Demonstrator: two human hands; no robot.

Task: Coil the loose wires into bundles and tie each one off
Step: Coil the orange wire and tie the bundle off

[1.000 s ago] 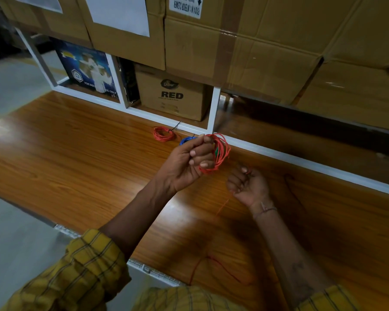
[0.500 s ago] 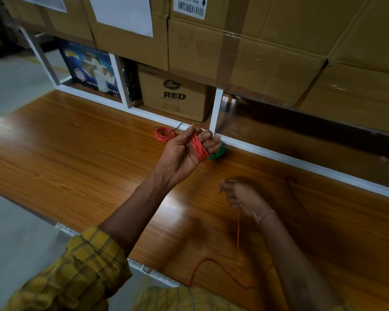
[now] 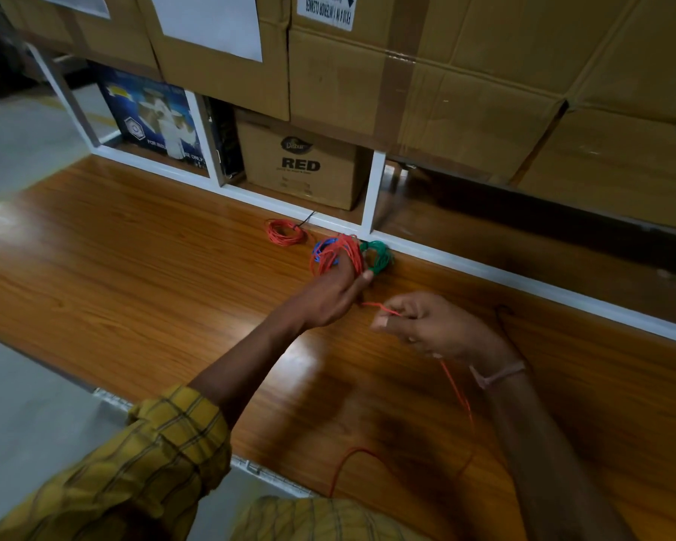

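Note:
My left hand holds a coil of red wire wound round its fingers, low over the wooden table. My right hand pinches the loose tail of that red wire, which runs back under my wrist and off the table's front edge. A finished red bundle lies near the shelf frame. Behind my left hand lie a blue bundle, mostly hidden, and a green bundle.
A white shelf frame borders the table's far side, with a cardboard box marked RED and a blue printed box inside. Large cardboard cartons hang over it. A thin dark wire lies right of my right hand.
My left hand turned over and dropped toward the table with the red coil. My right hand rose from the table to just right of the left, bringing the red tail up.

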